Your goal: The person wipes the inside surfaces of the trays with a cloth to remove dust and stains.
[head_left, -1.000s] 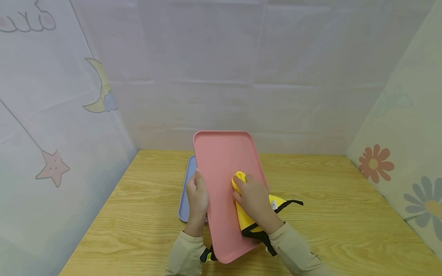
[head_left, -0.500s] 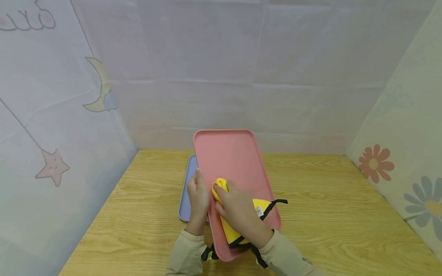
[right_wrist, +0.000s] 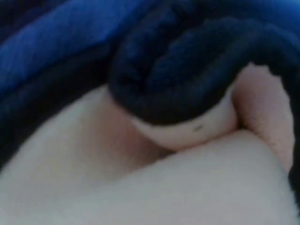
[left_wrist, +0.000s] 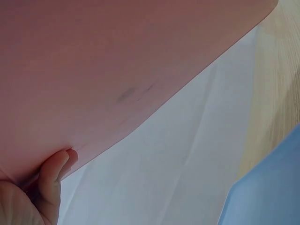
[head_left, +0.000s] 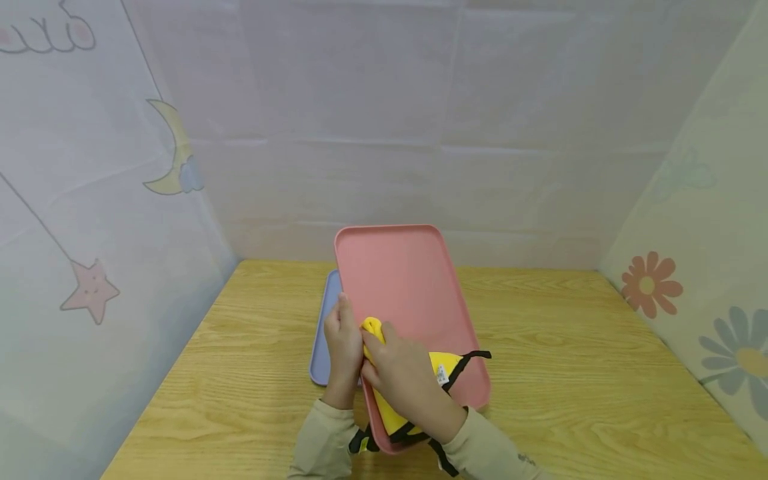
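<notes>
A pink rectangular tray (head_left: 399, 273) is held tilted above the table, its inner face toward the head camera. My left hand (head_left: 345, 343) grips its left long edge; in the left wrist view, fingers (left_wrist: 52, 176) curl at the edge of the pink tray (left_wrist: 108, 70). My right hand (head_left: 405, 377) holds a bunched yellow cloth (head_left: 390, 417) with black trim against the tray's lower left, right beside my left hand. A loose corner of the cloth spreads to the right. Close up in the right wrist view, the folded cloth (right_wrist: 173, 75) looks dark blue and black around the fingers.
A blue tray (head_left: 321, 350) lies on the wooden table (head_left: 240, 373), partly hidden behind the pink one. A black strip (head_left: 363, 440) with a yellow patch shows beside the pink tray's lower left corner. Pale printed sheets (head_left: 384, 133) wall the table at the back and sides.
My right hand has slid the yellow cloth leftward and slightly down across the pink tray, from its middle to its left edge. The left hand and pink tray have hardly moved.
</notes>
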`<state>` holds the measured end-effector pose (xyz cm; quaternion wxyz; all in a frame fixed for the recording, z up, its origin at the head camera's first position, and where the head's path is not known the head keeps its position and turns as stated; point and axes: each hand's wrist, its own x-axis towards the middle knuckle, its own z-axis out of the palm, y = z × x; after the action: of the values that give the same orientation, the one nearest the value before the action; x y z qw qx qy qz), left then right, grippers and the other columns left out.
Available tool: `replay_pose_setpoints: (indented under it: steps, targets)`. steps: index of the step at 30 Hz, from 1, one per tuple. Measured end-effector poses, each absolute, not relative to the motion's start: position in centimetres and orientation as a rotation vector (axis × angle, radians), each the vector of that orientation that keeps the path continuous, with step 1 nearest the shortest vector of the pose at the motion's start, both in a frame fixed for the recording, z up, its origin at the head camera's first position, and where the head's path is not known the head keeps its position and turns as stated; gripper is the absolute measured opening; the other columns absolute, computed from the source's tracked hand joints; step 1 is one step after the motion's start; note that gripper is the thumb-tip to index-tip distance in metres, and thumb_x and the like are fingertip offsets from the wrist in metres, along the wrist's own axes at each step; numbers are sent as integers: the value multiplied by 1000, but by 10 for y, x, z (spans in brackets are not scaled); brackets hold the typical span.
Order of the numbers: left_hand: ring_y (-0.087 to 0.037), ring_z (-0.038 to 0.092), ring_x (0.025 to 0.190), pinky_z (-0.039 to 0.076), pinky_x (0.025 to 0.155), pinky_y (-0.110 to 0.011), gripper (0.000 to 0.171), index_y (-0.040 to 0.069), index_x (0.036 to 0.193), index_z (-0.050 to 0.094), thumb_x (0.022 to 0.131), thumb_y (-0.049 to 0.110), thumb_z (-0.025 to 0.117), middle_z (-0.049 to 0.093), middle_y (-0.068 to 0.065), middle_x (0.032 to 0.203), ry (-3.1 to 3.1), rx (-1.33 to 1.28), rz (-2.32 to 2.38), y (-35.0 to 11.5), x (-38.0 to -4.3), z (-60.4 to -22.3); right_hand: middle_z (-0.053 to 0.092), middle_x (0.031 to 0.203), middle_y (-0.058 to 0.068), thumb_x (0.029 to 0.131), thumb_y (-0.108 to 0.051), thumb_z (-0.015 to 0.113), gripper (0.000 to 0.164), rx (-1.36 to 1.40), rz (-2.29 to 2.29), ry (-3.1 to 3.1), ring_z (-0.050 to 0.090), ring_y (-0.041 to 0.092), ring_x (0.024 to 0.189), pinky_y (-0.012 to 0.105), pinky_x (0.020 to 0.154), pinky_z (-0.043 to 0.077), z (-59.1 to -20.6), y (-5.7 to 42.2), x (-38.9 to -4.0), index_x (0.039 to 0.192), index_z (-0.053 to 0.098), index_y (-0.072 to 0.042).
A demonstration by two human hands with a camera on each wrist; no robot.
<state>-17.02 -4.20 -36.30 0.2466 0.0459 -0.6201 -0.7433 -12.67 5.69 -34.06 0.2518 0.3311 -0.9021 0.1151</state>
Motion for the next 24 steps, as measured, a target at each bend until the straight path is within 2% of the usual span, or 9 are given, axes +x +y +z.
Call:
replay_pose_setpoints:
  steps: [9, 16, 24]
  targets:
    - [-10, 41, 54, 38, 51, -23, 42, 2, 66, 46, 99, 24, 30, 40, -1, 60, -1764, 130, -1978, -43, -173, -367, 47, 72, 6, 76, -21, 68, 31, 827, 240, -2448, 25, 7, 39, 19, 33, 22, -347, 64, -130, 105, 63, -10]
    - [-10, 37, 52, 34, 48, -24, 41, 10, 62, 39, 99, 25, 31, 36, 1, 57, -1781, 167, -1976, -46, -174, -368, 45, 73, 6, 78, -20, 65, 33, 744, 256, -2565, 26, 9, 40, 20, 33, 23, -348, 79, -141, 110, 61, -11]
    - [-10, 38, 50, 34, 47, -24, 41, 9, 63, 40, 99, 25, 31, 37, 0, 57, -1791, 151, -1975, -52, -173, -366, 48, 75, 10, 76, -14, 64, 31, 626, 272, -2579, 25, 11, 39, 22, 35, 24, -358, 108, -160, 106, 62, -7]
